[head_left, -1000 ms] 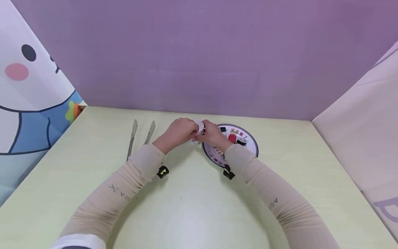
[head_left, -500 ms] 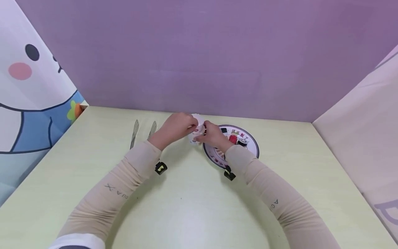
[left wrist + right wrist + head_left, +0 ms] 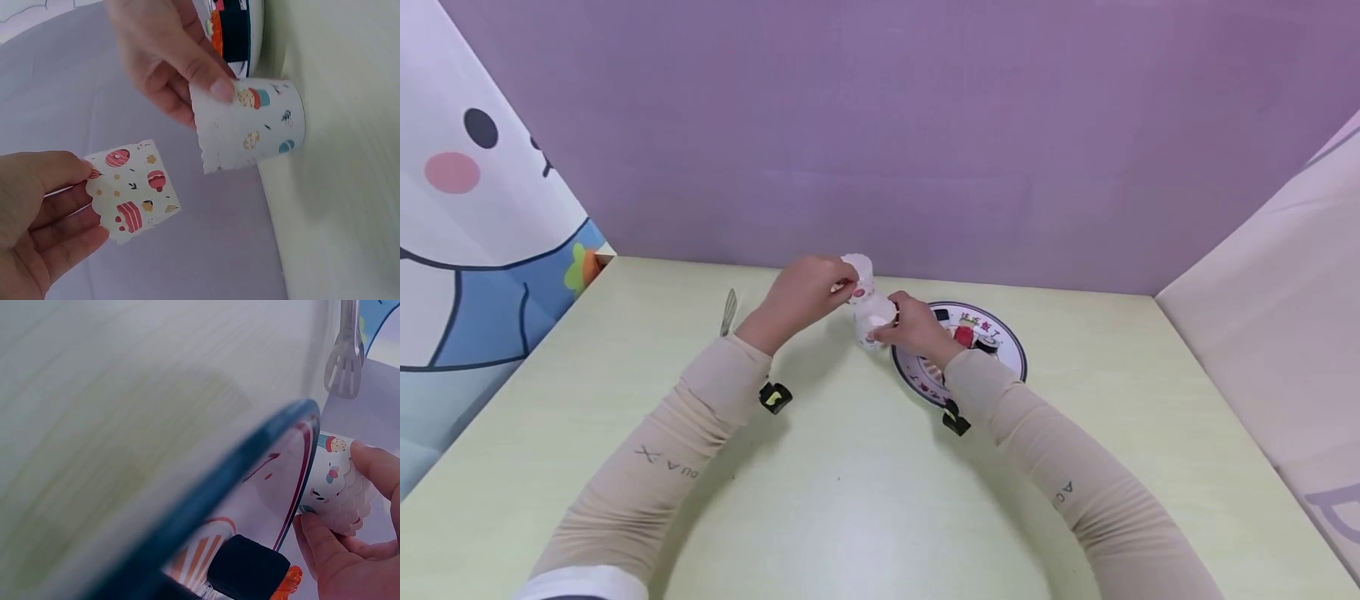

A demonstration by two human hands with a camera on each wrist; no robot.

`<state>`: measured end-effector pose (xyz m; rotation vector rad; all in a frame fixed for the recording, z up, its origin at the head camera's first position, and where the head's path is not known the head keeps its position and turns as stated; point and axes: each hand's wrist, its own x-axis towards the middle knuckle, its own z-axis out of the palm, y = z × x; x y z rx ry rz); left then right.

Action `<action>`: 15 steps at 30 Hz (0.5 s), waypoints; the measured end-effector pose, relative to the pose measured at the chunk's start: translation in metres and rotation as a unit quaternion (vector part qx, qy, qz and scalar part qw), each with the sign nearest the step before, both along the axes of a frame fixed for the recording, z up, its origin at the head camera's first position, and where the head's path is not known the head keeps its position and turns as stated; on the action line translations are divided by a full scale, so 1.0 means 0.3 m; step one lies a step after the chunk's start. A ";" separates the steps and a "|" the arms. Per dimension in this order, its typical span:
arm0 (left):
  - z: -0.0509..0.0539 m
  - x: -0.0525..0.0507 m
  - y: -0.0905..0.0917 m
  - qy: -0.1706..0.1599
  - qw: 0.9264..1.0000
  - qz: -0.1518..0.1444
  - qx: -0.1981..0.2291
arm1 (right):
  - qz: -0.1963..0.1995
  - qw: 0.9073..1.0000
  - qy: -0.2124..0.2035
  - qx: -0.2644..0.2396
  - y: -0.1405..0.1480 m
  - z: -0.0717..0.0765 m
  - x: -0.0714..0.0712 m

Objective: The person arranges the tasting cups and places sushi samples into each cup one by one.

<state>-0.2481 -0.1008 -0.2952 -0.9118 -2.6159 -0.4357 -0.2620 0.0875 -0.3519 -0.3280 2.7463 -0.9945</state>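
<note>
My left hand pinches a white paper baking cup printed with red cake and doughnut pictures, held in the air by its scalloped rim. Just right of it, my right hand grips a second paper baking cup, patterned in teal and red, between thumb and fingers. This one sits low at the table surface, beside the plate. Layered scalloped edges show at its mouth in the right wrist view, so it looks nested with others. A gap separates the cups. The right forearm partly covers the round plate.
Sushi pieces lie on the plate, among them a red one and a black-wrapped roll. Metal tongs lie to the left, partly behind the left arm. A purple wall rises at the table's back edge.
My left hand has drawn a baking cup out and away from the right hand's cup, moving up and left. The right hand has stayed almost still.
</note>
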 end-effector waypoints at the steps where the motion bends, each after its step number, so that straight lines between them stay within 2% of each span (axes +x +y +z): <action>1: 0.001 -0.001 -0.005 -0.003 1.000 0.006 0.004 | 0.000 1.000 0.001 0.002 -0.001 0.000 0.000; 7: -0.011 -0.012 -0.033 -0.015 0.999 0.044 -0.005 | -0.003 1.000 0.003 0.010 -0.005 -0.001 -0.002; 15: -0.075 -0.031 -0.050 -0.042 0.996 0.057 -0.053 | -0.003 1.000 0.000 0.020 -0.006 -0.011 -0.003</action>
